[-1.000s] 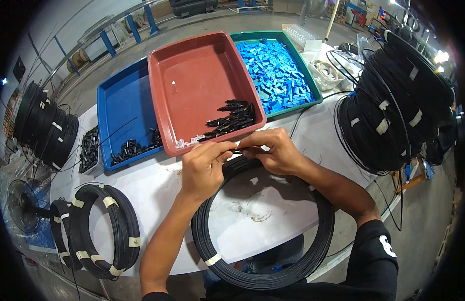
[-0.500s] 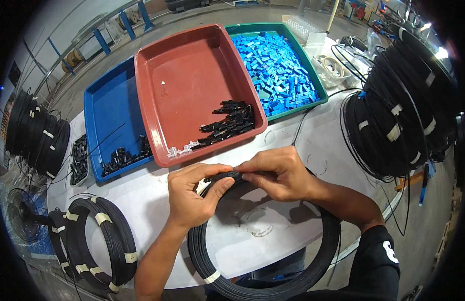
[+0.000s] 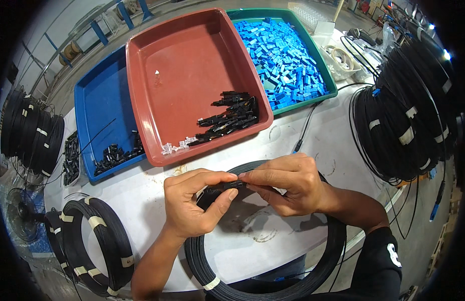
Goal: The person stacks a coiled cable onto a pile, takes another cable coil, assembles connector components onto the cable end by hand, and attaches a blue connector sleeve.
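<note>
Pinching a small black connector [image 3: 223, 186] between thumb and forefinger, the left hand [image 3: 192, 205] was clamped on it just above the white bench [image 3: 142, 190], over the near black cable coil [image 3: 262, 286]. The right hand [image 3: 287, 183] met it from the other side, fingertips closed on the same piece and apparently on the cable end entering it. Doing this well probably called for keeping both parts in line, pushing straight and not at an angle, and holding the thin cable close to its tip so it would not buckle. More black connectors [image 3: 230, 118] lay in the red tray [image 3: 142, 70], beside the green tray [image 3: 329, 85] of blue parts [image 3: 287, 60].
</note>
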Demonstrator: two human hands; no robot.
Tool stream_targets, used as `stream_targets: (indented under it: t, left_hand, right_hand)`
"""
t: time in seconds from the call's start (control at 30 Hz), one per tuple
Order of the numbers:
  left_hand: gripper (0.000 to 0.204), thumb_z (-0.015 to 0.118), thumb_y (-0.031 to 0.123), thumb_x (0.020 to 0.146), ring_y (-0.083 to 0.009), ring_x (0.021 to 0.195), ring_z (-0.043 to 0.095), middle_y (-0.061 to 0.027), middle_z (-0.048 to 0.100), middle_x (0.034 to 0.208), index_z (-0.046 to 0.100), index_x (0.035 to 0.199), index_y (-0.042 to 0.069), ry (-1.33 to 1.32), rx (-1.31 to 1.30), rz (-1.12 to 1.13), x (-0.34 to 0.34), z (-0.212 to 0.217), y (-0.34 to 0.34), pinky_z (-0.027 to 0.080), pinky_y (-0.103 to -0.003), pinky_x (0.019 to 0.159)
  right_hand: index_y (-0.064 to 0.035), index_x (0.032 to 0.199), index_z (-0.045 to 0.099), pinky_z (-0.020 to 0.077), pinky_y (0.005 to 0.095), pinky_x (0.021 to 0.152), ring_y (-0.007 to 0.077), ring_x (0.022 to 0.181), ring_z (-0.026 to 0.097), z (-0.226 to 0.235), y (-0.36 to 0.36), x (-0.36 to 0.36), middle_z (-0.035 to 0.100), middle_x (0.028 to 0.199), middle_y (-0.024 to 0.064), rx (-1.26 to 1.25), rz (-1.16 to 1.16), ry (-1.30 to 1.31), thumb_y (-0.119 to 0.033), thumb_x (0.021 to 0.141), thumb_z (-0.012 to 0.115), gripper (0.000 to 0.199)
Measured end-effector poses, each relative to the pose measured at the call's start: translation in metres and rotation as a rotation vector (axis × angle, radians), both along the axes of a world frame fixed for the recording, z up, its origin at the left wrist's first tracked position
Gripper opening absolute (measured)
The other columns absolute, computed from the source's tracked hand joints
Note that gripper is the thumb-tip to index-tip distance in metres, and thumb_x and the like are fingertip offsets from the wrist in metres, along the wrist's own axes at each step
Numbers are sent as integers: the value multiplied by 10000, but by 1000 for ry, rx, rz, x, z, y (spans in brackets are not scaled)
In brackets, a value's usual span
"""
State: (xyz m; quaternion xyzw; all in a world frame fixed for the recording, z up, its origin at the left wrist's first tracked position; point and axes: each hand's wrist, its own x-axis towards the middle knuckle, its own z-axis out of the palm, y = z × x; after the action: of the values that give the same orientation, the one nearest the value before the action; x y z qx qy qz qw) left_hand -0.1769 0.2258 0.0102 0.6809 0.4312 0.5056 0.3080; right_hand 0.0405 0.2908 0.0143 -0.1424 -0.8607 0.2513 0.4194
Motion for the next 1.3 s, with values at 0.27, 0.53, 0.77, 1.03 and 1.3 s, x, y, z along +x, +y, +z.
stream_targets:
  t: [0.27,0.53,0.77,1.03,1.3]
  left_hand:
    - [235,780,-28,705,-200,735,697,-163,728,833,744,935,-59,115,103,21,0,7,-4,527,-261,674]
    - [262,766,-63,665,-191,655,665,-144,702,754,750,926,-51,171,200,5,2,9,-3,500,-268,595]
    - [253,779,-18,670,-184,670,713,-123,725,773,763,922,-8,156,200,25,2,8,-1,555,-260,576]
    - [247,751,-27,652,-178,667,663,-138,706,773,742,898,-49,104,208,33,5,2,-2,501,-254,604]
    - [231,746,-11,655,-174,643,645,-124,701,749,737,884,-43,89,235,108,15,1,-8,489,-259,592]
  right_hand:
    - [11,997,688,550,345,532,266,614,691,-2,-7,-1,703,759,123,44,-34,-8,23,756,737,246]
    - [5,993,679,556,332,531,245,615,693,-1,-10,1,708,760,104,86,-51,-56,34,709,732,290]
    - [8,996,677,546,331,517,234,605,685,-2,-10,-2,702,754,87,107,-48,-6,43,686,724,316]
    - [12,994,675,543,334,514,243,593,681,0,-12,-1,698,744,98,106,-38,-12,44,698,721,301]
    - [39,950,707,499,291,479,222,547,668,3,-12,-4,703,723,129,70,-18,54,35,714,775,247]
